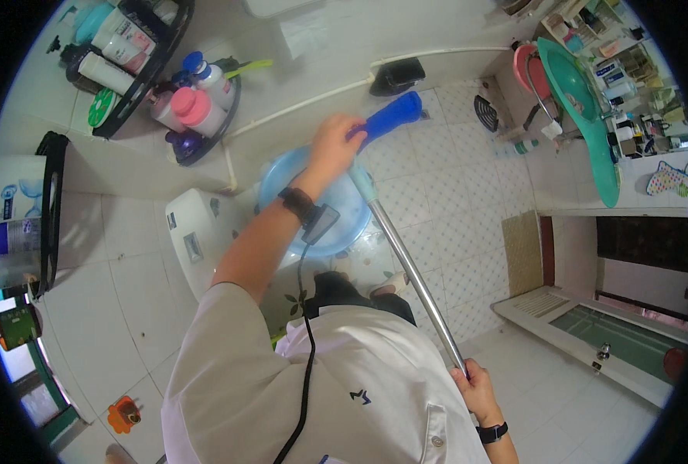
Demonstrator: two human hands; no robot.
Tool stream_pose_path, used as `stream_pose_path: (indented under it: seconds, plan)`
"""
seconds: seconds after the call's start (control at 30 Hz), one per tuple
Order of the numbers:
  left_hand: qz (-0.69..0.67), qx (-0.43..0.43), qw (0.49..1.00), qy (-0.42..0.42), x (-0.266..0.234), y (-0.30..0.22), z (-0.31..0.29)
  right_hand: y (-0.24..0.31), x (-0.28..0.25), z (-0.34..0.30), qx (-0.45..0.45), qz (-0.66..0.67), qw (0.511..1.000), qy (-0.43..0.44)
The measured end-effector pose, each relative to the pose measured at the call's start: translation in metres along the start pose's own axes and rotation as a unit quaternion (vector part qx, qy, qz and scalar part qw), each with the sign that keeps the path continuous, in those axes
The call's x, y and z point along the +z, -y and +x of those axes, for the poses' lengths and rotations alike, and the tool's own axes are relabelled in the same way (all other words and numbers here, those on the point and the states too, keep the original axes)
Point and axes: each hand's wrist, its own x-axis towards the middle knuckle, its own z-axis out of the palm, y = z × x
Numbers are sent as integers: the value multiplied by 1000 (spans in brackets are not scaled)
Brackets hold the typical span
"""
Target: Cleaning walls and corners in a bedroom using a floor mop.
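A mop with a long silver pole (pixel 409 263) slants across the view from the upper middle to the lower right. Its top section is pale blue-green, and a bunched blue fabric mop head (pixel 394 120) sticks out to the upper right. My left hand (pixel 334 151) is closed around the near end of the blue mop head, above a light blue basin (pixel 344 232). Lower down, my right hand (pixel 475 390) grips the far end of the pole by my right side. The basin's inside is partly covered by my left arm and a grey wrist device.
A white toilet (pixel 197 232) stands left of the basin. Bottles fill the corner shelves (pixel 239 100) at the upper left. A black dustpan-like object (pixel 398 76) rests by the wall pipe. To the right are a green sink (pixel 576 85) and a white door (pixel 591 332). A black cable hangs from my left wrist.
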Motion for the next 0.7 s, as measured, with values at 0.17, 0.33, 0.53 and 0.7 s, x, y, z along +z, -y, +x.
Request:
stream_pose_path:
  seconds: [0.17, 0.33, 0.53, 0.7]
  plan:
    - [-28, -48, 998, 3, 2, 18, -9, -3, 6, -4, -2, 1, 1000, 4]
    - [-93, -208, 973, -45, -1, 60, -15, -9, 9, -6, -3, -2, 1000, 10]
    - [70, -272, 946, 161, -57, 95, -47, -31, 8, -10, 130, 151, 976, 88]
    - [431, -91, 888, 132, -65, 71, -84, -31, 7, -15, 92, 89, 991, 44]
